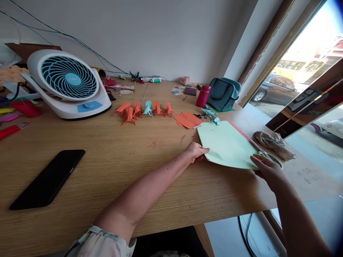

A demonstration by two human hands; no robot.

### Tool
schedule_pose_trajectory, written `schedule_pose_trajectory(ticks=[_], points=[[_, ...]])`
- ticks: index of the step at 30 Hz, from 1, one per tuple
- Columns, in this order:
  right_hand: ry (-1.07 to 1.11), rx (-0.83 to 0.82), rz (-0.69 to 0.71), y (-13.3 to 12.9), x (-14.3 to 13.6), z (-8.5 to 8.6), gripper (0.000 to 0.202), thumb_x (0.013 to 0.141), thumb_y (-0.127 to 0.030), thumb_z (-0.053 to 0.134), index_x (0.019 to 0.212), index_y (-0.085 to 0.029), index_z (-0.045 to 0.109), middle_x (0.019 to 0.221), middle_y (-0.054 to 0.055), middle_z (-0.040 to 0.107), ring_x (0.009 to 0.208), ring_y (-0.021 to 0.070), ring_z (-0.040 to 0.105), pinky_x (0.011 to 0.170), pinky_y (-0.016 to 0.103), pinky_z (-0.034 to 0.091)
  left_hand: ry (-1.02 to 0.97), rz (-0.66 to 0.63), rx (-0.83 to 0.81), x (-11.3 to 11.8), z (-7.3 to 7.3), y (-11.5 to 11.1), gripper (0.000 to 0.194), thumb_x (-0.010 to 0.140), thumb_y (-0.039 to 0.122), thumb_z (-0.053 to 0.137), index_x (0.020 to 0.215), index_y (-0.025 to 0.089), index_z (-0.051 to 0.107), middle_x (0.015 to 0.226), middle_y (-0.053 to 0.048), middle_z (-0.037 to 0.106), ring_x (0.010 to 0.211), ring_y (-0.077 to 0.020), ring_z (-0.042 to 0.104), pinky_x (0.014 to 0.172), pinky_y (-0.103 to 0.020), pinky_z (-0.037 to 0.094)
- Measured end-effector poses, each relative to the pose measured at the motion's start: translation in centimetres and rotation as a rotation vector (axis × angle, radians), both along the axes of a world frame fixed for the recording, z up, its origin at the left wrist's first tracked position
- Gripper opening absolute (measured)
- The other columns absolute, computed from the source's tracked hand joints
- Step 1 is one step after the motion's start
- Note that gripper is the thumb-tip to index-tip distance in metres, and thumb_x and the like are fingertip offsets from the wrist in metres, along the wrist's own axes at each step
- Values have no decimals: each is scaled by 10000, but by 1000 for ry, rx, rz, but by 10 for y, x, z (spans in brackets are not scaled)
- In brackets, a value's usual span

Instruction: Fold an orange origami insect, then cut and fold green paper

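Observation:
A pale green sheet of paper is held at its near edge, one hand at each side. My left hand pinches its near left corner. At the near right corner my right hand grips it, thumb on top and fingers beneath. Red-orange paper shows along the sheet's far right edge. Scissors lie just beyond my right hand, partly hidden by it. Left of the sheet is a fanned stack of orange paper pieces. Folded orange paper figures and a light blue one stand in a row.
A white fan stands at the back left, a black phone near the front left. A pink bottle, a teal bag and light blue folded figures are behind the sheet. A crumpled cloth lies right.

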State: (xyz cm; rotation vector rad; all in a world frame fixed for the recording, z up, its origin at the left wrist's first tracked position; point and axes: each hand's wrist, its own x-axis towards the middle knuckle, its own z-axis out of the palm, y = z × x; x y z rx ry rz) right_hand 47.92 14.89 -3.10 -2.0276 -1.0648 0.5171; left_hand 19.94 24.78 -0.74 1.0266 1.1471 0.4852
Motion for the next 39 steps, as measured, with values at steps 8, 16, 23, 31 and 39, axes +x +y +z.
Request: schedule_pose_trajectory(ticks=[8,16,23,31,39], points=[[463,-34,-99,-22,-10,11,414,596,-468,893,937,-265,775,931,73,715,616,191,662,465,273,627,25,-46,123,-23,-10,-16,408,844,255,734,531,155,491,508,48,508,460,-57,430,474,-189,391],[517,-98,2,-44,-38,15,397,641,-453,863,964,-246,764,709,34,673,515,174,602,401,261,555,124,-139,199,-54,-7,-24,416,851,258,699,506,166,485,450,55,448,384,-71,421,403,-205,333],[532,-16,62,-43,-56,14,315,663,-428,845,903,-242,762,783,33,723,581,168,631,492,241,555,59,-239,124,-69,-6,-29,309,928,196,570,623,148,563,657,-10,658,522,-82,594,461,-186,423],[367,-24,73,-47,-62,18,350,743,-502,764,995,-260,741,920,67,749,809,245,708,650,277,569,140,-222,234,-67,-9,-34,330,879,212,638,573,163,525,568,-3,620,486,-99,594,424,-179,385],[93,-73,68,-31,-39,10,414,696,-604,743,720,-191,717,636,38,627,551,163,521,442,265,387,217,-174,335,-64,-3,-39,386,911,319,605,563,195,490,456,46,511,358,-84,462,401,-204,337]])
